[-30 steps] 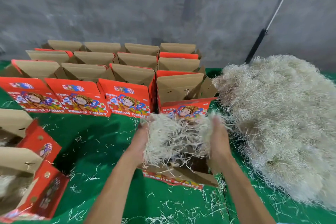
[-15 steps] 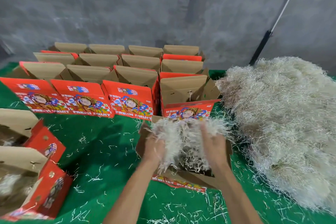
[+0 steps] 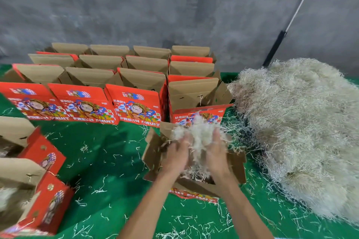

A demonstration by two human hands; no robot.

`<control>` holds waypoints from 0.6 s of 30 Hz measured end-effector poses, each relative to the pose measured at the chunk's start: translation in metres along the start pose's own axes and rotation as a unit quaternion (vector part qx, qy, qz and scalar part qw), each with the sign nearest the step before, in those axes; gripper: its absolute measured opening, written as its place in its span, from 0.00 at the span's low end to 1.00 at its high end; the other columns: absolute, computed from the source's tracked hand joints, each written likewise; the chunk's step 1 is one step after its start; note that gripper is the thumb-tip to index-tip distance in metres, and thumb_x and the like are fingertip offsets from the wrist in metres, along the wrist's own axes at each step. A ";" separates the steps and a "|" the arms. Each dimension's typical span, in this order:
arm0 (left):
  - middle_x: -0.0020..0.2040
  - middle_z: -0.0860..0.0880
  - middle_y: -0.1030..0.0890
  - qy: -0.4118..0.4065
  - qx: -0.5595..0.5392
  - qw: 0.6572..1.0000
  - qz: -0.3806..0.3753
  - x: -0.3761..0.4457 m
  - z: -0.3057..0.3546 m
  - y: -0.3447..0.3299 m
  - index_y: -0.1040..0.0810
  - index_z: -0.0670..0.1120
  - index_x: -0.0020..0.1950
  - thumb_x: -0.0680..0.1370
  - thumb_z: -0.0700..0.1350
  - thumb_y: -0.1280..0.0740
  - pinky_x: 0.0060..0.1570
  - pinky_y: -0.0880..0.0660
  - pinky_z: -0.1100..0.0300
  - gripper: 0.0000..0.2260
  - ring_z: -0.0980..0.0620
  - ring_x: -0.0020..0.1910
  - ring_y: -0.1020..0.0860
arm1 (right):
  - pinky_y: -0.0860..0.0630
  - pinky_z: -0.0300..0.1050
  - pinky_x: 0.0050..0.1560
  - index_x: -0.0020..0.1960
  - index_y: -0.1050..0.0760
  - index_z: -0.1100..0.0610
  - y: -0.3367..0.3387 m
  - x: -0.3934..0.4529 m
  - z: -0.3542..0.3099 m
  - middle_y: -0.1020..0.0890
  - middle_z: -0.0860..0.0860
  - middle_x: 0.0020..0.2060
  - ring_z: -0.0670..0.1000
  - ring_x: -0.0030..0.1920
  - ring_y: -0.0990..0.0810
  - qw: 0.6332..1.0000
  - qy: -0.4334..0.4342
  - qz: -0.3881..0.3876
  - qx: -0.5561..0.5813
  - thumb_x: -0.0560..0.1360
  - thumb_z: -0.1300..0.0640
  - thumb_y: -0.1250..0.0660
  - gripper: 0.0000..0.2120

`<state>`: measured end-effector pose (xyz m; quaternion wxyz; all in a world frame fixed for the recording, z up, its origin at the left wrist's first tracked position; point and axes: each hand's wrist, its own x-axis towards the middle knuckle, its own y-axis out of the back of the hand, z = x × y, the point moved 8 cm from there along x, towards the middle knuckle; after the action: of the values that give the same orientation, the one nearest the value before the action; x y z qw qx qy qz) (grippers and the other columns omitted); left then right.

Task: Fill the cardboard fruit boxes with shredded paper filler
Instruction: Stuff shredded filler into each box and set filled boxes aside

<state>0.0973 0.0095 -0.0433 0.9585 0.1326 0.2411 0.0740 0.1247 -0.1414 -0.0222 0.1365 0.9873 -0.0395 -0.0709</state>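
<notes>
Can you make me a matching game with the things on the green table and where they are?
Things:
1. paper pile
2. open box
3. clump of paper
4. box with some paper in it

Places:
A. between both hands
B. far right of the table
C. near left edge
D. under the hands, in the middle

Pairs: 1-B, 2-D, 3-A, 4-C. The left hand and right hand hold the clump over the open box.
</notes>
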 end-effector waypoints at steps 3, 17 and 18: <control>0.74 0.55 0.33 -0.037 0.013 0.999 -0.023 -0.012 0.016 -0.017 0.39 0.56 0.76 0.50 0.87 0.48 0.72 0.39 0.42 0.61 0.48 0.74 0.34 | 0.29 0.45 0.63 0.67 0.25 0.50 -0.019 -0.021 -0.009 0.25 0.39 0.62 0.29 0.58 0.27 0.998 0.024 -0.045 0.022 0.77 0.27 0.53 0.35; 0.63 0.58 0.26 -0.079 -0.068 0.994 0.022 0.010 -0.004 -0.001 0.29 0.50 0.70 0.81 0.55 0.38 0.44 0.24 0.70 0.19 0.62 0.47 0.22 | 0.32 0.36 0.29 0.45 0.22 0.51 -0.014 -0.004 0.007 0.23 0.41 0.28 0.40 0.25 0.29 0.999 0.042 0.006 0.024 0.82 0.44 0.39 0.14; 0.61 0.59 0.25 -0.056 -0.090 0.994 0.038 0.015 -0.008 0.005 0.29 0.49 0.71 0.81 0.55 0.38 0.40 0.26 0.70 0.20 0.63 0.44 0.24 | 0.35 0.39 0.25 0.41 0.24 0.54 -0.011 0.000 0.012 0.25 0.45 0.26 0.42 0.23 0.33 0.999 0.021 -0.004 0.041 0.82 0.47 0.38 0.15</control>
<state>0.1060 0.0190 -0.0547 0.9750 0.0591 0.1744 0.1240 0.1236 -0.1341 -0.0362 0.0962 0.9935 -0.0355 -0.0488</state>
